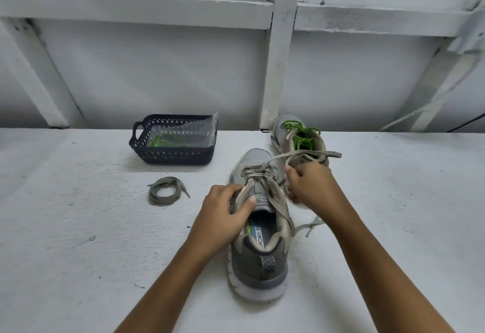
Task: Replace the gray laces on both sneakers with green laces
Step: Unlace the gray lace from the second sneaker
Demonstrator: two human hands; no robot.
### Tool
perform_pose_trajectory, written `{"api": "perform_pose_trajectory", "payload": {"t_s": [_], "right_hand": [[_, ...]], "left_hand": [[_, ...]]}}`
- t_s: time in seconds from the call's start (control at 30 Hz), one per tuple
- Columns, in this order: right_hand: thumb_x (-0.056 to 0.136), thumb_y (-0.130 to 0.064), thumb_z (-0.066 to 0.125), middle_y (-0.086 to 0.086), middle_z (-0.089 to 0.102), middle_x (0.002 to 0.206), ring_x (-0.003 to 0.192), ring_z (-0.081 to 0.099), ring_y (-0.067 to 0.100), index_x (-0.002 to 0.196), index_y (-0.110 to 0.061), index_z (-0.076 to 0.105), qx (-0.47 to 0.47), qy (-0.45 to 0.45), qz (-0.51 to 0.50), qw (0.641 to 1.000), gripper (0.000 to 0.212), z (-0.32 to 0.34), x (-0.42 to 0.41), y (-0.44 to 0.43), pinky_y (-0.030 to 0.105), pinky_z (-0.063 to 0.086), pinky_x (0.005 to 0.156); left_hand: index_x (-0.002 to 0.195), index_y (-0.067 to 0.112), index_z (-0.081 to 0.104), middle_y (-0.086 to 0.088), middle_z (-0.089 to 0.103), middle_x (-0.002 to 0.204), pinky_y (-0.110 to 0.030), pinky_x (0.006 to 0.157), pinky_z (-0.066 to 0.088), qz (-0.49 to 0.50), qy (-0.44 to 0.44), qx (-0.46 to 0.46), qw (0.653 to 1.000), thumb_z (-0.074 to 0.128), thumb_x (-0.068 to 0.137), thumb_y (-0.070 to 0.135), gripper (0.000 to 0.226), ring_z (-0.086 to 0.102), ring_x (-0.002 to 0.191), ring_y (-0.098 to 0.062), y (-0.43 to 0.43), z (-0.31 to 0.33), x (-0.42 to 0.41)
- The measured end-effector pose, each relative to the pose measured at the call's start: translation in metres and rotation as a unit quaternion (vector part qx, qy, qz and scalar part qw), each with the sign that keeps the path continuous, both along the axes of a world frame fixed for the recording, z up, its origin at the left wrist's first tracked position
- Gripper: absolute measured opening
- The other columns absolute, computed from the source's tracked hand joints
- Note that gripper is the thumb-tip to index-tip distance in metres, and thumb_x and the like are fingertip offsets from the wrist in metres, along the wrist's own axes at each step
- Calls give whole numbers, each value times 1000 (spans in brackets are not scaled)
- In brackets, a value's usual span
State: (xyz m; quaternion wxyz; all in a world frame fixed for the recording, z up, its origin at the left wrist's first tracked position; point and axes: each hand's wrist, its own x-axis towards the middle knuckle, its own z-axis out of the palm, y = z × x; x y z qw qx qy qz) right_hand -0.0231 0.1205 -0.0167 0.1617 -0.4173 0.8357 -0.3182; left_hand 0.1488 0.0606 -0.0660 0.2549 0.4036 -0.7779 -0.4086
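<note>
The near sneaker (258, 241) is being kept upright on the white table (78, 227), heel toward the camera, with its gray lace (262, 172) threaded through the eyelets. It is being gripped by the left hand (223, 209): the fingers are being curled over the left side of the collar and the thumb is being pressed against the tongue. A loosened length of that gray lace is being grasped by the right hand (309, 183), just right of the eyelets, with the fingers being held clenched around it. A loop of it is being drawn out past the hand toward the far sneaker (301, 138). One free end is being left trailing on the table to the right of the near sneaker. The far sneaker is being kept at the table's back edge, beside a white post (275, 70), and green laces (301, 133) are being carried in it. A coiled gray lace (165, 191) is being left loose on the table, left of the near sneaker and apart from it. Behind the coil, a clear plastic bag (194, 133) with a green lace (160, 140) inside is being held in a dark basket (173, 154).
</note>
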Motion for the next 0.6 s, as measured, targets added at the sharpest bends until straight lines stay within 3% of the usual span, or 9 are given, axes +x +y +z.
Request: {"api": "perform_pose_trajectory", "payload": {"t_s": [0.07, 0.17, 0.23, 0.3, 0.43, 0.6], "right_hand": [[96, -33, 48, 8, 67, 70, 69, 65, 22, 78, -4, 62, -31, 12, 5, 999, 37, 1, 11, 14, 36, 54, 70], [93, -36, 54, -7, 62, 75, 71, 55, 2, 86, -15, 61, -71, 8, 28, 997, 23, 1, 30, 28, 9, 40, 60], [92, -34, 56, -6, 63, 84, 75, 54, 1, 93, -16, 61, -98, 0, 29, 995, 18, -6, 37, 30, 6, 38, 60], [92, -31, 56, -4, 63, 89, 77, 54, 1, 95, -18, 59, -120, -7, 19, 993, 14, -12, 41, 30, 7, 39, 62], [92, -31, 56, 0, 65, 96, 87, 59, 11, 100, -17, 60, -138, -12, -2, 990, 17, -20, 45, 28, 26, 47, 77], [93, -31, 54, 2, 65, 96, 90, 60, 14, 101, -16, 60, -137, 1, -8, 991, 18, -23, 48, 27, 32, 48, 80]], "left_hand": [[98, 24, 63, 5, 56, 101, -24, 86, 38, 1, 12, 3, 1000, 38, 82, 64, 50, 52, 98, -8, -5, 7, -2], [96, 19, 66, 1, 64, 101, -23, 78, 37, 14, 1, 10, 1000, 42, 98, 39, 31, 56, 92, -10, -25, 16, -10], [105, 19, 67, 2, 67, 107, -21, 78, 40, -20, -52, -25, 998, 51, 96, 24, 20, 58, 92, -10, -38, 21, -17], [107, 18, 69, 2, 69, 107, -20, 80, 42, -48, -93, -45, 994, 56, 92, 20, 20, 60, 94, -11, -46, 25, -23], [99, 16, 71, 3, 69, 98, -20, 78, 43, -75, -124, -63, 987, 62, 88, 18, 15, 60, 87, -10, -56, 35, -35], [85, 17, 62, 2, 60, 79, -16, 56, 37, -152, -193, -65, 967, 58, 90, 14, 7, 50, 64, -4, -67, 45, -47]]}}
